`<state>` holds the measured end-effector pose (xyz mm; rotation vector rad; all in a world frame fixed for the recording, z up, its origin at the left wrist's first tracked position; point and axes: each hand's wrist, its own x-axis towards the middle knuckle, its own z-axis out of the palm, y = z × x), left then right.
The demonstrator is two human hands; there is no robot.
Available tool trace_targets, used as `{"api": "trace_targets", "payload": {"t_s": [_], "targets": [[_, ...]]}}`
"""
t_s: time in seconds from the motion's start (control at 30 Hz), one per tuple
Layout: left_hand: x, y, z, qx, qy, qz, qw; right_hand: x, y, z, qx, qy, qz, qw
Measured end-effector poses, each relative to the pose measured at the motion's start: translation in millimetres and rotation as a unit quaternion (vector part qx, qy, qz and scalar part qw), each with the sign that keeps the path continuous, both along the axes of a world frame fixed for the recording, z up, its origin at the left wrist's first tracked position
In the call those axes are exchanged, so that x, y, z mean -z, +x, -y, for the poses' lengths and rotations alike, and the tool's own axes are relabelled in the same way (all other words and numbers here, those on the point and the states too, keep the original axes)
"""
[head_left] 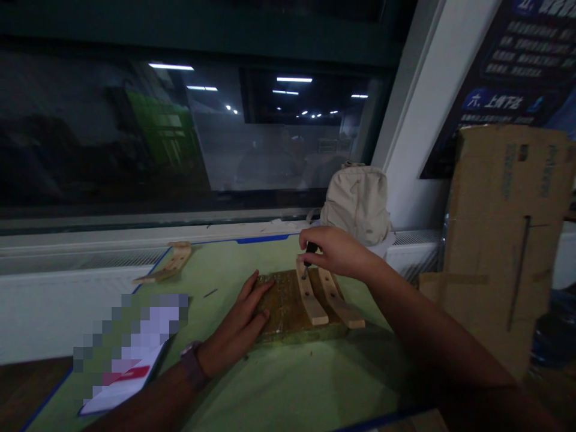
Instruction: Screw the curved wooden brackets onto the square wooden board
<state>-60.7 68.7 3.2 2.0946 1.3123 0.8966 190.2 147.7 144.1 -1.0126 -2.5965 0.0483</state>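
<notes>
My right hand (335, 249) is closed around the black handle of what looks like a screwdriver (309, 254). Its thin shaft points down at the upper hole of a curved wooden strip (315, 309); whether the tip is inside the hole I cannot tell. To the right lies a second curved strip (344, 309), also with dark holes. Both strips rest on a brown wooden board (283, 309) with a shiny, worn surface. My left hand (245, 318) lies with fingers spread on the board's left part, holding nothing.
Another curved wooden piece (173, 264) sits at the far left edge of the green table (306, 384). A partly blurred booklet or folder (135, 354) lies at left, near a small dark thin piece (210, 293). Behind are a beige backpack (357, 204), a window and cardboard (499, 240).
</notes>
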Motion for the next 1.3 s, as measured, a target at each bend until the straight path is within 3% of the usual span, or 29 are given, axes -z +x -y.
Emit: {"api": "trace_targets", "payload": {"t_s": [0.1, 0.17, 0.23, 0.37, 0.43, 0.5, 0.6, 0.7, 0.77, 0.9, 0.97, 1.07, 1.2, 1.3], "targets": [[0.5, -1, 0, -0.001, -0.002, -0.001, 1.0, 1.8, -8, 4, 0.105, 0.057, 0.061, 0.991], [-0.1, 0, 0, -0.004, -0.004, -0.002, 1.0, 2.4, -9, 8, 0.114, 0.078, 0.074, 0.988], [-1.7, 0, 0, -0.006, -0.004, -0.006, 1.0, 2.8, -8, 10, 0.07, 0.07, 0.048, 0.994], [-5.6, 1, 1, -0.001, -0.004, -0.014, 1.0, 4.2, -3, 10, -0.101, -0.008, -0.027, 0.994], [-6.4, 1, 2, 0.001, -0.005, -0.014, 1.0, 5.0, -4, 8, -0.133, -0.019, -0.032, 0.99], [-6.1, 1, 2, 0.003, -0.005, -0.011, 1.0, 5.1, -7, 7, -0.085, 0.02, -0.006, 0.996], [-4.4, 2, 2, 0.004, -0.004, -0.007, 1.0, 2.4, -10, 7, 0.049, 0.085, 0.074, 0.992], [-2.8, 1, 3, 0.003, -0.005, -0.007, 1.0, -2.5, -8, 11, 0.103, 0.071, 0.109, 0.986], [-2.0, 0, 2, 0.004, -0.002, -0.009, 1.0, -4.3, -4, 15, 0.056, 0.043, 0.086, 0.994], [0.5, -2, -1, 0.005, 0.014, -0.009, 1.0, -1.8, 3, 18, -0.11, -0.023, 0.017, 0.994], [2.4, -2, -3, 0.005, 0.019, -0.009, 1.0, 0.0, 3, 17, -0.14, -0.037, 0.003, 0.989], [4.9, -3, -4, -0.001, 0.022, -0.009, 1.0, -0.8, 0, 13, -0.086, -0.01, 0.005, 0.996], [4.4, -4, -4, -0.007, 0.014, -0.016, 1.0, -5.2, -5, 11, 0.08, 0.045, 0.069, 0.993], [2.2, -5, -3, -0.005, 0.012, -0.018, 1.0, -5.6, -6, 16, 0.091, 0.046, 0.089, 0.991]]}}
